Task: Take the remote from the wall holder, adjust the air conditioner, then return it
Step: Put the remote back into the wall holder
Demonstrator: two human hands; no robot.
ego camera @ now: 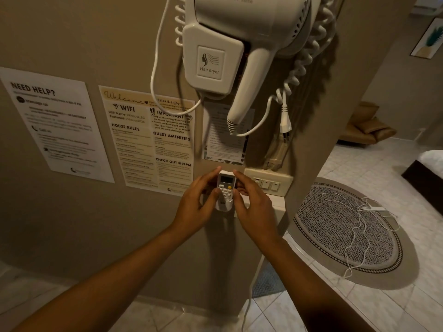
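Note:
A small white remote [226, 185] with a grey screen and an orange button stands upright in a white wall holder [224, 206] low on the beige wall. My left hand [198, 204] clasps the remote's left side, fingers at its top and thumb at the buttons. On the remote's right side rests my right hand [253, 204], fingers curled round its edge. Only the remote's lower end is hidden inside the holder.
A white wall hair dryer [239, 44] with a coiled cord hangs above. Printed notices [153, 140] are taped on the left, and a switch plate [268, 182] is just to the right. A round patterned rug [345, 231] with a white cable lies on the tiled floor.

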